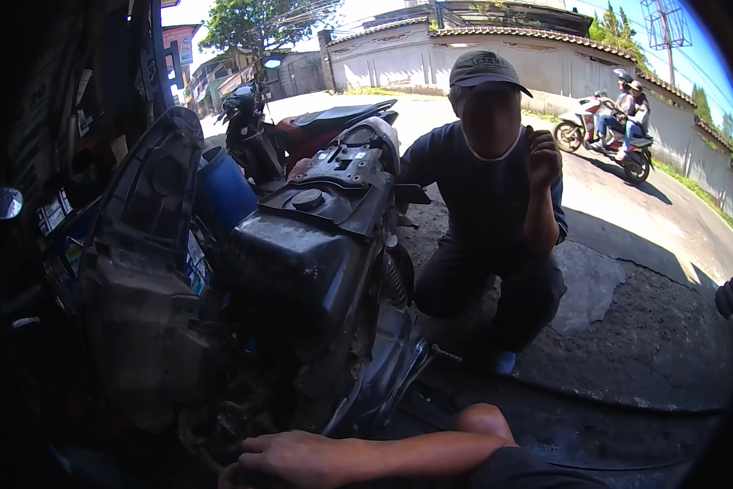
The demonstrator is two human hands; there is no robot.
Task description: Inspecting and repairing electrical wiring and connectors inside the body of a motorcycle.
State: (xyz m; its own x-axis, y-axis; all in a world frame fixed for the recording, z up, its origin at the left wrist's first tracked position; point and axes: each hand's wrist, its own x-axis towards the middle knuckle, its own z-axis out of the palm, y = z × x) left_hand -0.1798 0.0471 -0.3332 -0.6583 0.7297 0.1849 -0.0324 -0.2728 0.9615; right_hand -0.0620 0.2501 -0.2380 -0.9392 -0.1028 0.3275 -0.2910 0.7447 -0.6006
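Note:
A partly stripped scooter stands before me, its black tank (289, 257) and round filler cap (307, 199) exposed. Beneath its rear frame shows a coil-spring shock absorber (397, 273). My right hand (293, 458) reaches in from the lower right to the dark lower parts of the scooter (220, 424). Its fingers are curled round something lost in the shadow. A small patch of skin shows just below these fingers, and I cannot tell which hand it belongs to. Otherwise my left hand is out of sight. A large dark plastic body panel (142, 269) stands upright on the left.
A person in a cap (489, 196) squats beyond the scooter, one hand (543, 159) raised. A blue drum (224, 187) and another scooter (326, 122) stand behind. Two people ride a scooter (631, 147) along the road. A dark hose or cable (611, 401) crosses the ground.

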